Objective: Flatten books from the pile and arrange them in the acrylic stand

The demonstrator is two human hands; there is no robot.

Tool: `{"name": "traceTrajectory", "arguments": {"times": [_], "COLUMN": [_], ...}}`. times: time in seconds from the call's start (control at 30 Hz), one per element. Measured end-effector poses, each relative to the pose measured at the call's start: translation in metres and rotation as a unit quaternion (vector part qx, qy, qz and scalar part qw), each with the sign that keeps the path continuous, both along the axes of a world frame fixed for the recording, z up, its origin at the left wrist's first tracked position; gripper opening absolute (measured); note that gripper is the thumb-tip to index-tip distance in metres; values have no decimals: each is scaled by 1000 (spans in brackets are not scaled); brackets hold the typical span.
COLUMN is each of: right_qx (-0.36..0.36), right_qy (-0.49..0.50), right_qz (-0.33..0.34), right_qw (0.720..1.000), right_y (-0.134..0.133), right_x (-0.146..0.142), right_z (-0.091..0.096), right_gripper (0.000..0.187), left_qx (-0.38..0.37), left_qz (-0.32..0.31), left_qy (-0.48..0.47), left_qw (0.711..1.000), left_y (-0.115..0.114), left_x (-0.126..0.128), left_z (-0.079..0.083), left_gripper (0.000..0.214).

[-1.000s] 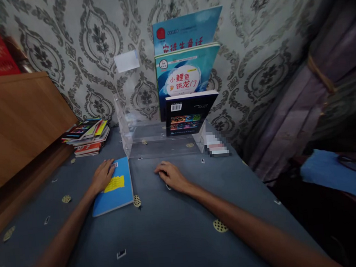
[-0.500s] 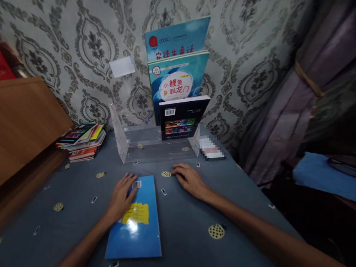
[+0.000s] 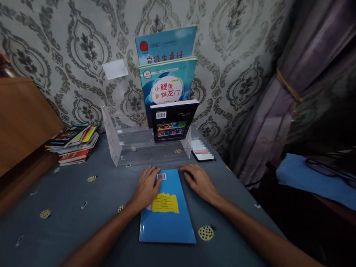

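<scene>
A blue book (image 3: 168,229) with a yellow patch and a barcode lies flat on the table in front of me, slightly turned. My left hand (image 3: 147,187) rests over its upper left edge, fingers stretched forward and thumb on the cover near the barcode. Just off the book's upper right corner, my right hand (image 3: 200,183) lies on the tablecloth with its fingers loosely bent and apart, holding nothing. Behind the hands stands a clear acrylic rack (image 3: 149,154). In it are a black book (image 3: 173,119), a teal book (image 3: 167,78) and a taller blue storybook (image 3: 171,43).
A stack of books (image 3: 74,143) sits at the left, beside a wooden cabinet (image 3: 12,109). To the right of the rack lies a partly pixelated phone-like object (image 3: 202,150). Beyond the table's right edge are a curtain (image 3: 265,114) and glasses (image 3: 322,167) on blue cloth (image 3: 295,171).
The blue book has slid right across the table with my left hand on it and turned a little. It now lies close to my right hand. The view has shifted slightly.
</scene>
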State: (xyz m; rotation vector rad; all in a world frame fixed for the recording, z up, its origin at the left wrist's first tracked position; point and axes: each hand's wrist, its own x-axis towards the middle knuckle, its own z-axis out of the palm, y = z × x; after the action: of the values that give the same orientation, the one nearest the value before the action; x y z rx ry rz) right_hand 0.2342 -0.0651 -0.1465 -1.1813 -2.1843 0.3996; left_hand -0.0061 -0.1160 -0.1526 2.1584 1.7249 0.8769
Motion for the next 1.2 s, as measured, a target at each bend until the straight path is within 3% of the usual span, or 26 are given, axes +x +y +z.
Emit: {"name": "traceTrajectory", "arguments": {"times": [0.13,0.27,0.37,0.5,0.67,0.9,1.2], "right_qx": [11,20,42,75,51,28,-13], "right_qy": [-3,-12,-29,-36,-44,-32,26], "right_qz": [18,17,34,105,149,122,72], "right_qw": [1000,1000,998,991,987,992,997], "right_y": [-11,-18,-21,-25,-24,-19,-9], "right_x": [-10,-15,-23,-45,-62,-42,-21], "right_z": [2,6,13,21,20,13,13], "right_gripper": [29,30,30,31,34,35,32], "left_qx": [30,49,68,85,81,51,19], "left_qz": [4,17,25,13,-27,-3,-9], "left_qy": [-93,-108,-75,13,94,178,212], "left_qw": [995,993,995,996,992,983,977], "left_y": [7,10,8,-1,-8,-11,-11], "left_x": [-20,-38,-41,-33,-25,-19,-19], "left_z": [-3,5,12,20,26,33,39], "left_gripper": [39,33,29,31,32,31,34]}}
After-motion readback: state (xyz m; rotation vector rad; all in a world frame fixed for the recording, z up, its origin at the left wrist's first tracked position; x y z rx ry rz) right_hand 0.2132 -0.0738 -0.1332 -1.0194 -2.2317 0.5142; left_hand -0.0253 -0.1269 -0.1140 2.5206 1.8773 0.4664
